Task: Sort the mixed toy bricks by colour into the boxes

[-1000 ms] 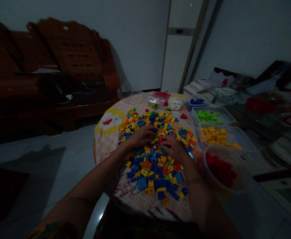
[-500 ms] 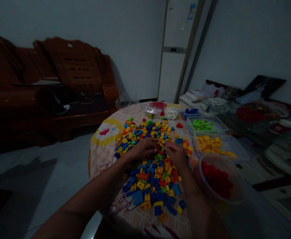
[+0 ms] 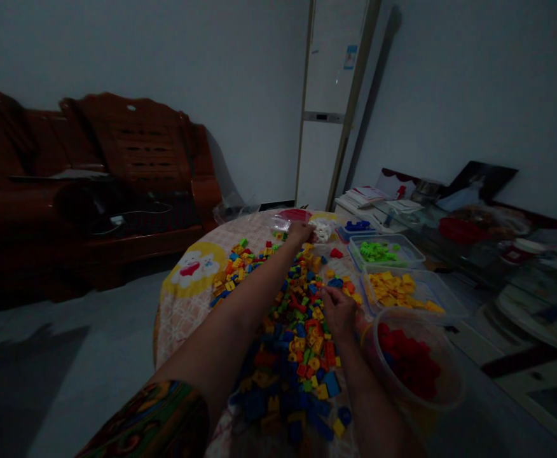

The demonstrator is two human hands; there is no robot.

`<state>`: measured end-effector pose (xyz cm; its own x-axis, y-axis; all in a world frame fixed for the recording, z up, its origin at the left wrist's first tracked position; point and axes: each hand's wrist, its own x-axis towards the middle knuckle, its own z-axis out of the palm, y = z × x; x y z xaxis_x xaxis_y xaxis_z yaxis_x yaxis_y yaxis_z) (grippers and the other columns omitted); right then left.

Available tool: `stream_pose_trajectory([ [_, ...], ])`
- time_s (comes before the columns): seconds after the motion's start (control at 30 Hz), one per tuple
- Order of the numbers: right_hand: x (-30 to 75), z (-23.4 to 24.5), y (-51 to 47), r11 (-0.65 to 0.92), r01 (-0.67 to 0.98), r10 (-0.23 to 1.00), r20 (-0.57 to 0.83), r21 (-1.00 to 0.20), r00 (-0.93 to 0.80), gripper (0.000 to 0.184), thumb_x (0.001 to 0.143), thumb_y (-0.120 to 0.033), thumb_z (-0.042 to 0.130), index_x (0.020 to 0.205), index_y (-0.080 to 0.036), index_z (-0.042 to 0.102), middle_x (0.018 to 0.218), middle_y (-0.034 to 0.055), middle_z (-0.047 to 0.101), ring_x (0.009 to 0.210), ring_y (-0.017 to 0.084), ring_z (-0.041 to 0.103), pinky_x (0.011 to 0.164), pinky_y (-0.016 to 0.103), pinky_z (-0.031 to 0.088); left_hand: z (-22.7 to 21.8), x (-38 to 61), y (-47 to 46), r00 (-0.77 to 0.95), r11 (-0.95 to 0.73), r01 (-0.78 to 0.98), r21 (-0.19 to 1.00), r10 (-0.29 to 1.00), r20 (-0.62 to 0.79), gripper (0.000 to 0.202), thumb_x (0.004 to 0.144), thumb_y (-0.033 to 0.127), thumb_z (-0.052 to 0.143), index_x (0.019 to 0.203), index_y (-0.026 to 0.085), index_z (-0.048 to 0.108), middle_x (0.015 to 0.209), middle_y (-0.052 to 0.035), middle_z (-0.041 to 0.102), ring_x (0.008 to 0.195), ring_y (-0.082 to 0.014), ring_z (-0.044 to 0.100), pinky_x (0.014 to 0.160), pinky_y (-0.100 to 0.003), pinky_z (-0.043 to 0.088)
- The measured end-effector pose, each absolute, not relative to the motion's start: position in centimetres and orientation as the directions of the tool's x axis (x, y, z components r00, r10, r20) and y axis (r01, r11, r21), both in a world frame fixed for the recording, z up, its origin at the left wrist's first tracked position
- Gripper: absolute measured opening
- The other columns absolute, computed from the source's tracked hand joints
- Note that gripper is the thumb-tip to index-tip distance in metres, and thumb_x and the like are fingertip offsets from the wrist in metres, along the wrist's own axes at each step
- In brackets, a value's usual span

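Note:
My left hand (image 3: 301, 231) is stretched far across the table, its fingers at the edge of a heap of white bricks (image 3: 323, 231). Whether it holds a piece is too dark and small to make out. Over the right side of a large mixed pile of toy building bricks (image 3: 302, 327), my right hand (image 3: 339, 308) is closed, thumb and fingertips together. What they pinch, if anything, cannot be made out. The pile has yellow, blue, orange, red and green pieces. A lone red brick (image 3: 336, 253) lies on the cloth near the white heap.
Along the right edge stand tubs of green bricks (image 3: 378, 252), yellow bricks (image 3: 395, 289) and red bricks (image 3: 409, 362). Behind them are blue bricks (image 3: 357, 226) on a lid. A patterned cloth (image 3: 176, 324) covers the round table. A cluttered glass table (image 3: 479, 254) stands at right, a wooden sofa (image 3: 140, 165) at left.
My left hand has moved from the middle of the pile away to the white bricks at the back. My right hand stays over the pile's right side. The view has tilted up slightly.

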<state>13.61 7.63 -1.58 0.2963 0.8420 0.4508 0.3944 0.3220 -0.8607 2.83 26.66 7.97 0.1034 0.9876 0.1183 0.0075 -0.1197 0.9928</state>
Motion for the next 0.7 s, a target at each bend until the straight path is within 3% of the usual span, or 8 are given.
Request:
stream_pose_trajectory([
  [0.13,13.6,-1.6,7.5,0.343,0.408,0.831,0.476,-0.846,0.288,0.024,0.083,-0.037,0.059,0.082,-0.021,0.077,0.078,0.0043,0.078,0.072,0.023,0.072,0.068,0.032,0.056,9.6,3.7,28.1,0.071,-0.157,-0.098,0.983,0.984,0.164,0.012,0.077,0.019,0.070,0.084,0.013,0.063,0.069,-0.0029,0.063,0.065,-0.0108,0.061,0.074,-0.028,0.053],
  [0.3,13.9,-1.6,7.5,0.322,0.437,0.836,0.469,-0.840,0.285,0.025,0.083,-0.037,0.059,0.082,-0.021,0.077,0.076,0.0037,0.077,0.071,0.023,0.071,0.066,0.031,0.055,7.5,-0.7,24.3,0.114,-0.177,-0.144,0.974,0.974,0.194,0.022,0.068,0.017,0.072,0.088,0.010,0.066,0.080,-0.0042,0.068,0.074,-0.0129,0.065,0.081,-0.033,0.053],
  [0.5,14.1,-1.7,7.5,0.308,0.434,0.840,0.456,-0.847,0.293,0.027,0.082,-0.039,0.060,0.083,-0.019,0.077,0.078,0.0040,0.078,0.074,0.023,0.071,0.070,0.031,0.055,6.8,-10.1,17.1,0.211,-0.334,0.242,0.911,0.935,0.287,0.034,0.072,0.033,0.071,0.099,0.013,0.073,0.093,-0.0069,0.074,0.084,-0.0196,0.068,0.080,-0.034,0.054],
  [0.7,14.3,-2.2,7.8,0.290,0.400,0.850,0.426,-0.870,0.311,0.030,0.080,-0.039,0.060,0.090,-0.016,0.077,0.081,0.0060,0.078,0.075,0.024,0.073,0.071,0.033,0.056,6.0,-16.6,10.0,0.364,-0.381,0.684,0.622,0.917,0.162,0.039,0.076,0.039,0.070,0.110,0.021,0.074,0.099,-0.0048,0.075,0.082,-0.0185,0.068,0.077,-0.029,0.052],
])
